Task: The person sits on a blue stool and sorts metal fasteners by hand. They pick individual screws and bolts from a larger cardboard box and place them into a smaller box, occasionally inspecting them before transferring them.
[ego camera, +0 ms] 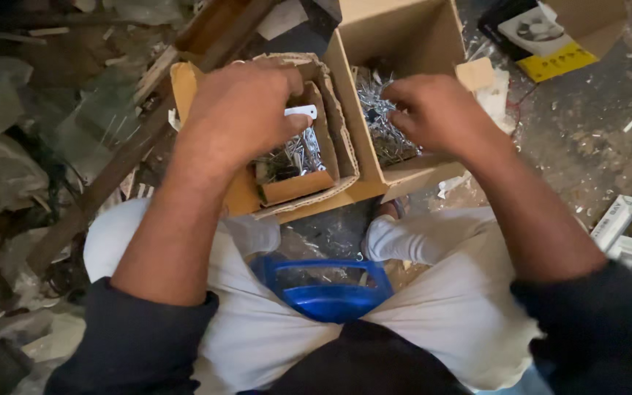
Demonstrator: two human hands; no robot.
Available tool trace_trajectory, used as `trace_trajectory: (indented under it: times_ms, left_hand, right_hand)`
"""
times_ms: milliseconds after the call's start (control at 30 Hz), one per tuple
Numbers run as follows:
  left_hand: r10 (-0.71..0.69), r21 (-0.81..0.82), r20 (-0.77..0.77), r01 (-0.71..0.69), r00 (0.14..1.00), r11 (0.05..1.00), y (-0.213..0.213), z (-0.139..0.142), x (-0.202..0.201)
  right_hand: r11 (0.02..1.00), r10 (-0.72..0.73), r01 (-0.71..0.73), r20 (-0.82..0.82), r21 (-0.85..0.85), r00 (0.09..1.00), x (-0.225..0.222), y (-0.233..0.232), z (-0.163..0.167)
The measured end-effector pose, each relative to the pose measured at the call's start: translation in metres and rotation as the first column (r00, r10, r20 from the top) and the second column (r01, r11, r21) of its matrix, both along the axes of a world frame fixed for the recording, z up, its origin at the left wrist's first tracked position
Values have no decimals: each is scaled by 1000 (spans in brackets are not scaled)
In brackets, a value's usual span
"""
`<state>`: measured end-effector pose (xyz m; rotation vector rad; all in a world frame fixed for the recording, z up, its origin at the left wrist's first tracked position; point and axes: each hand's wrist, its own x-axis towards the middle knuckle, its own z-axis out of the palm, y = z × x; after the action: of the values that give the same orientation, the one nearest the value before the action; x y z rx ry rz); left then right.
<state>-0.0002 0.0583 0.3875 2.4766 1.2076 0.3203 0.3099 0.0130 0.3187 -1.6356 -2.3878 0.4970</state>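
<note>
My left hand [239, 113] is over a small cardboard box [298, 186] of shiny metal parts and pinches a small white plastic piece [301, 111] at its fingertips. My right hand [433, 110] reaches into a larger cardboard box [404, 172] filled with several small silvery metal pieces [382, 117]; its fingers are curled among them, and what they hold is hidden. The two boxes stand side by side on the floor in front of my knees.
A blue plastic stool [327, 289] shows between my legs. A yellow and black carton [543, 40] lies at the top right, white frame pieces [627, 227] at the right edge, wooden planks [111, 175] and plastic sheeting [1, 161] at the left.
</note>
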Motion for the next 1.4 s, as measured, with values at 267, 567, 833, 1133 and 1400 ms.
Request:
trace_trajectory:
  times_ms: [267, 567, 833, 1133, 1400]
  left_hand:
    - [3, -18, -24, -3, 1000, 1000, 3, -2, -7]
    - [1, 63, 128, -9, 992, 998, 3, -7, -23]
    - [0, 20, 96, -2, 995, 1000, 6, -6, -21]
    - [0, 3, 79, 0, 997, 1000, 4, -7, -17]
    - [2, -46, 81, 1, 997, 999, 4, -7, 2]
  right_hand:
    - [938, 290, -110, 573, -329, 767, 4, 66, -105]
    - [883, 247, -22, 424, -469, 871, 20, 76, -118]
    - [931, 240, -133, 298, -339, 924, 36, 77, -130]
    - [954, 190, -44, 484, -296, 854, 22, 63, -79]
    - [970, -241, 239, -197, -36, 950, 10, 13, -4]
